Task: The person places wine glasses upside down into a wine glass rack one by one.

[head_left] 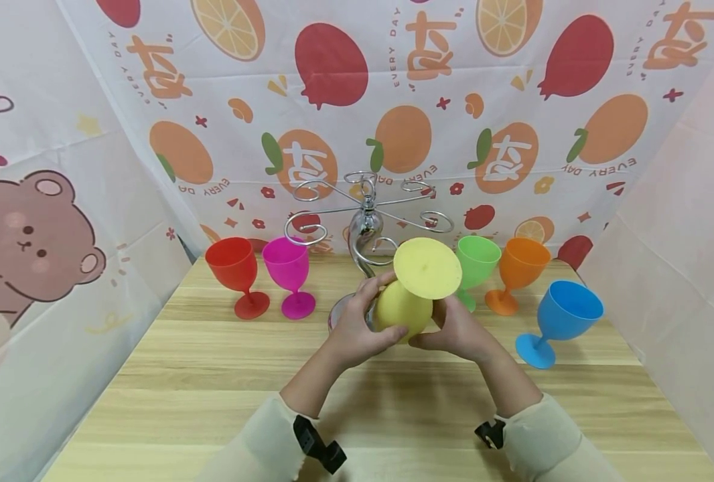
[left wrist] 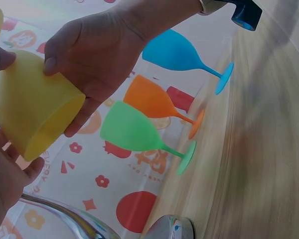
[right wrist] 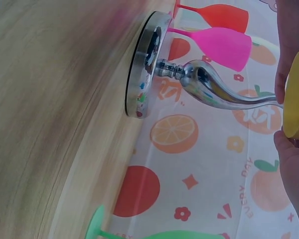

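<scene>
A yellow goblet (head_left: 408, 309) is held upside down above the table, its round base upward and tilted toward me. My left hand (head_left: 357, 328) grips its bowl from the left, thumb on the near side. From the right, my right hand (head_left: 456, 331) grips the same bowl; both thumbs show low on the cup. The left wrist view shows the yellow bowl (left wrist: 35, 99) between the two hands, its mouth facing down toward the table. Just behind the hands stands a silver metal rack (head_left: 366, 227) with several curled arms; its round base (right wrist: 147, 64) rests on the table.
Red (head_left: 233, 264) and magenta (head_left: 287, 264) goblets stand upright left of the rack. Green (head_left: 476, 260), orange (head_left: 521, 262) and blue (head_left: 564, 311) goblets stand on the right, the blue one nearest. A fruit-patterned cloth (head_left: 393, 87) hangs behind the wooden table (head_left: 212, 381).
</scene>
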The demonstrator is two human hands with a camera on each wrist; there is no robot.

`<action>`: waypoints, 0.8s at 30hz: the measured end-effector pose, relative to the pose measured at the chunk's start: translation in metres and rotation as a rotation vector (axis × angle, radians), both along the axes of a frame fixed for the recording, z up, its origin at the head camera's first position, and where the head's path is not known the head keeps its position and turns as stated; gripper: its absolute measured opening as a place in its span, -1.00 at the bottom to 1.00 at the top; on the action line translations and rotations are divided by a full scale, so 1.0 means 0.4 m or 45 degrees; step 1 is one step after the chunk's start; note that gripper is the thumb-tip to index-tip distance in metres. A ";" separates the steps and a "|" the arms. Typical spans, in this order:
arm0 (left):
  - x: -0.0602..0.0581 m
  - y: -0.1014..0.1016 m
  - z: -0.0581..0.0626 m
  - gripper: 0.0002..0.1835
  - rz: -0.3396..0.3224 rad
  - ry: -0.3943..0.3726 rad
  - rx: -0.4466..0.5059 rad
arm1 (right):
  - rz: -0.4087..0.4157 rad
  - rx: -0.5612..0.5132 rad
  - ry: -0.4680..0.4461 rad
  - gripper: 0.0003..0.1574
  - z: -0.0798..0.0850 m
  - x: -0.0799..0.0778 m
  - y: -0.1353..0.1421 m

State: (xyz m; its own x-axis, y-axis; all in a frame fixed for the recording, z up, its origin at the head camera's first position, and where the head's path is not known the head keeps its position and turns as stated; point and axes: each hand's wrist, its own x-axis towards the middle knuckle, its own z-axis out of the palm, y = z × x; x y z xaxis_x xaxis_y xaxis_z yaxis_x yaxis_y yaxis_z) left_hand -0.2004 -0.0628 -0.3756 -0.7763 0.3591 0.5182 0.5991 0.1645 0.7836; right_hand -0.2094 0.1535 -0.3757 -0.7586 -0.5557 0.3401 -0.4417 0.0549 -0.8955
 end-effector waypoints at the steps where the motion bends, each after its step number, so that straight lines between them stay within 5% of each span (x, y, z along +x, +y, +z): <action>1: -0.001 0.001 0.000 -0.20 -0.005 0.009 0.006 | 0.007 -0.009 0.007 0.10 0.000 -0.001 0.000; 24: -0.004 0.010 0.010 -0.39 -0.038 0.069 0.150 | -0.026 -0.138 -0.087 0.11 0.004 0.002 -0.002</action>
